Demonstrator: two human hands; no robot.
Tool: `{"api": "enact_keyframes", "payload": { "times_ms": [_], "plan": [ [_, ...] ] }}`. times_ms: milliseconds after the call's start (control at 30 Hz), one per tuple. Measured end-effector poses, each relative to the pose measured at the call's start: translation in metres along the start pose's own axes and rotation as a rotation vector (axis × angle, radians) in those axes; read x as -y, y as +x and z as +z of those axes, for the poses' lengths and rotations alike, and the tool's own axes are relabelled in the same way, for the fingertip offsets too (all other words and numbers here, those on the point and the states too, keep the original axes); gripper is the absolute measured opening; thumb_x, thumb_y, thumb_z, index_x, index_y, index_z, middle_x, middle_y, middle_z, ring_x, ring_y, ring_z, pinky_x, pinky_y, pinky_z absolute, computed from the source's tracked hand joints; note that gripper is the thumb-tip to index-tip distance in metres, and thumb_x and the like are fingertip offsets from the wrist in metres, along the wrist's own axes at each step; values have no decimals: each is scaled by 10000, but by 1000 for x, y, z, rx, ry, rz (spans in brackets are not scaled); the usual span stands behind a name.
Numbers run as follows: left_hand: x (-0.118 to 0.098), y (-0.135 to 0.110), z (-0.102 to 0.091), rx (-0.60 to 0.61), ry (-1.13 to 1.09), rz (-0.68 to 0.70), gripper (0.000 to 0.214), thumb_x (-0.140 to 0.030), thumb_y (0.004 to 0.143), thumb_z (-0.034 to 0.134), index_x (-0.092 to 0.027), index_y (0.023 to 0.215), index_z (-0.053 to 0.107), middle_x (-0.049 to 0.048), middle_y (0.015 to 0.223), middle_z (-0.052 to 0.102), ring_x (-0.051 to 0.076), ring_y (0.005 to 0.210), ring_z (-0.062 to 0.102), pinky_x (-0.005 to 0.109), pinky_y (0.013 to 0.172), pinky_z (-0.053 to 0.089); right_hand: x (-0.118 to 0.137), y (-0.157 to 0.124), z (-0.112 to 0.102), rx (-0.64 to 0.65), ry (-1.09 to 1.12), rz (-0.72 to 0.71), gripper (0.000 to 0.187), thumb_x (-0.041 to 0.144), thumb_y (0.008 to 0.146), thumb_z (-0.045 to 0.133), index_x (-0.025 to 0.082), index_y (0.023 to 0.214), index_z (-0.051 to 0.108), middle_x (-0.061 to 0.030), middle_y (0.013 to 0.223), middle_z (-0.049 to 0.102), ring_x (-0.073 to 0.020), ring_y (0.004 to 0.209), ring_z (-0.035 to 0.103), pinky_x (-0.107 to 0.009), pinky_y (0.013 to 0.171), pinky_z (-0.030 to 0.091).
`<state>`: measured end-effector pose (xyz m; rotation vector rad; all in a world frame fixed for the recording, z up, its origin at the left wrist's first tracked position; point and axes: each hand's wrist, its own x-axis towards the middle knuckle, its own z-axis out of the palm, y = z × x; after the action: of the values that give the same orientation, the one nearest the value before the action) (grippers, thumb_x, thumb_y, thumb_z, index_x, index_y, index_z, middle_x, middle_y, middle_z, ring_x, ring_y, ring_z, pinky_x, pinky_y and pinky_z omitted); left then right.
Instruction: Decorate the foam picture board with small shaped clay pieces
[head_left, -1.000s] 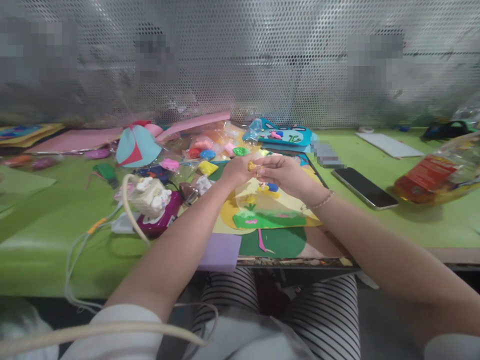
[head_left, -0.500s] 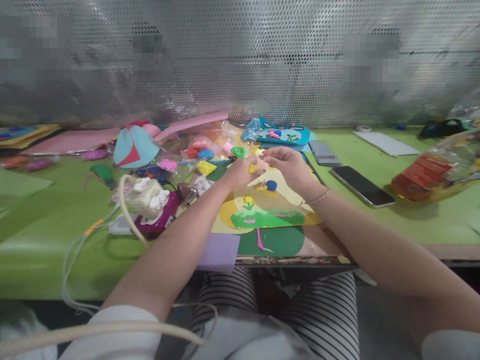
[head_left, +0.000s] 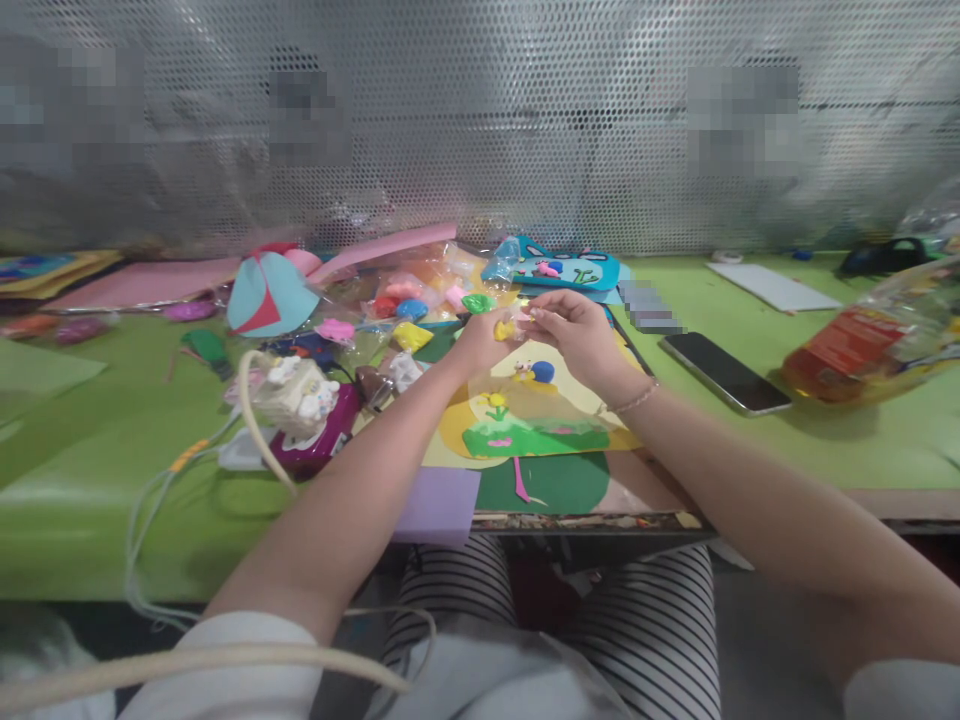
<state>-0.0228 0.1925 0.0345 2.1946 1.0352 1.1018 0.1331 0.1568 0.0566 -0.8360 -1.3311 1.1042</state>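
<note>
My left hand [head_left: 484, 342] is closed on a lump of yellow modelling clay [head_left: 504, 329], which shows at its fingertips and seems partly wrapped in clear plastic. Just to the right, my right hand [head_left: 576, 328] is in a pinch, thumb against finger, beside the lump; what it pinches is too small to make out. Both hands are above a yellow paper picture [head_left: 551, 400]. On that picture are a blue-shelled clay snail [head_left: 541, 372], a yellow flower [head_left: 495, 402] and a strip of green clay grass [head_left: 525, 440].
Bags of coloured clay [head_left: 411, 309] and a yellow packet [head_left: 412, 336] lie to the left, near a purple device [head_left: 319, 440] with cables. A blue clay picture [head_left: 600, 270] is behind. A phone [head_left: 724, 373] and a tilted bottle [head_left: 855, 345] are on the right.
The fingers of my right hand have shifted slightly at the clay, and the yellow lump in my left hand shows a little more clearly. Everything else has stayed in place.
</note>
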Motion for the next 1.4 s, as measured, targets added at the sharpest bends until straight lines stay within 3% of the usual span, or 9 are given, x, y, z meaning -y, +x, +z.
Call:
{"api": "enact_keyframes", "payload": {
  "times_ms": [133, 633, 867, 1167, 1400],
  "plan": [
    [0, 0, 0, -20, 19, -16, 239, -332, 755, 630, -134, 889, 625, 61, 867, 682, 181, 808, 612, 299, 752, 479, 2, 0, -1, -20, 11, 2, 266, 361, 666, 767, 216, 777, 574, 15, 785, 633, -134, 734, 660, -311, 767, 566],
    [1, 1, 0, -42, 11, -25, 346, -436, 725, 661, -130, 884, 635, 63, 846, 686, 175, 780, 605, 276, 700, 462, -4, 2, -2, -2, 47, -19, 260, 298, 574, 813, 199, 735, 636, -9, 758, 678, -135, 712, 632, -311, 721, 539],
    [0, 1, -1, -67, 38, -47, 298, -398, 710, 683, -124, 814, 629, 48, 749, 661, 162, 682, 575, 273, 641, 445, -2, 3, -3, -23, 3, 10, 268, 298, 565, 824, 174, 698, 628, 24, 616, 616, -99, 594, 574, -275, 632, 523],
    [3, 2, -1, -50, 3, -18, 291, -357, 727, 661, -110, 882, 653, 75, 845, 698, 163, 743, 603, 267, 683, 456, -3, 3, -3, 63, 126, 51, 305, 283, 559, 833, 180, 818, 710, -28, 859, 712, -147, 814, 655, -322, 827, 533],
    [2, 1, -1, -71, 46, -25, 301, -404, 726, 656, -121, 826, 637, 31, 736, 655, 132, 660, 551, 245, 622, 413, -10, 7, -6, 61, 34, 23, 273, 359, 625, 801, 199, 840, 750, -26, 829, 716, -165, 814, 640, -362, 843, 517]
  ]
}}
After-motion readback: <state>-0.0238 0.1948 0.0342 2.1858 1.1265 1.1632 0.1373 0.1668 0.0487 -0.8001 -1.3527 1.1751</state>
